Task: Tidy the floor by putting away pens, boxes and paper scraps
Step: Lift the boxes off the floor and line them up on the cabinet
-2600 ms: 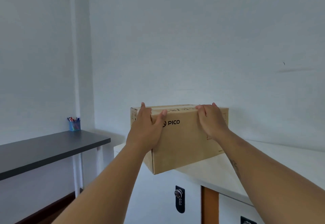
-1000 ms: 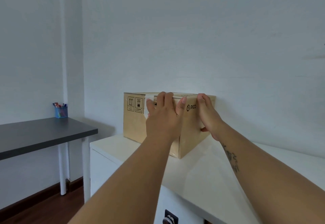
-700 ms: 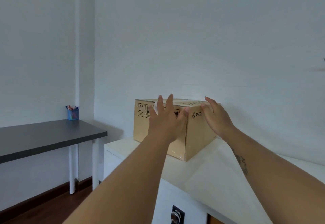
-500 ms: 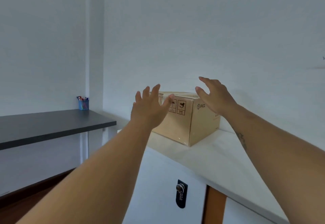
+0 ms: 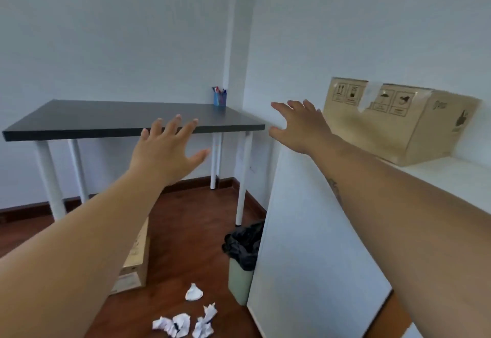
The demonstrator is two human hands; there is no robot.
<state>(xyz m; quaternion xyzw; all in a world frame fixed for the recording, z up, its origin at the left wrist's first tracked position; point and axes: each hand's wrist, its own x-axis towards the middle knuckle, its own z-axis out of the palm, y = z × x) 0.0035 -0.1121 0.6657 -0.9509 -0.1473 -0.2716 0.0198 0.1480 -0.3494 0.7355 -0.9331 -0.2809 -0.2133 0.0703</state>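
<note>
While both hands spread empty (fingers splayed), cardboard box on cabinet.

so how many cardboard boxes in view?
2. One cardboard box sits on the white cabinet at right; another box stands on the floor, partly hidden behind the left forearm. More may be hidden.

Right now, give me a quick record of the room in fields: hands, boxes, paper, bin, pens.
left hand: open, empty, fingers spread
right hand: open, empty, apart from the box
box on cabinet: resting on the white cabinet, by the wall
box on floor: partly hidden behind the left arm
paper scraps: crumpled, on the wooden floor
bin: black liner, beside the cabinet
pen cup: blue, on the dark desk, holding pens
</note>
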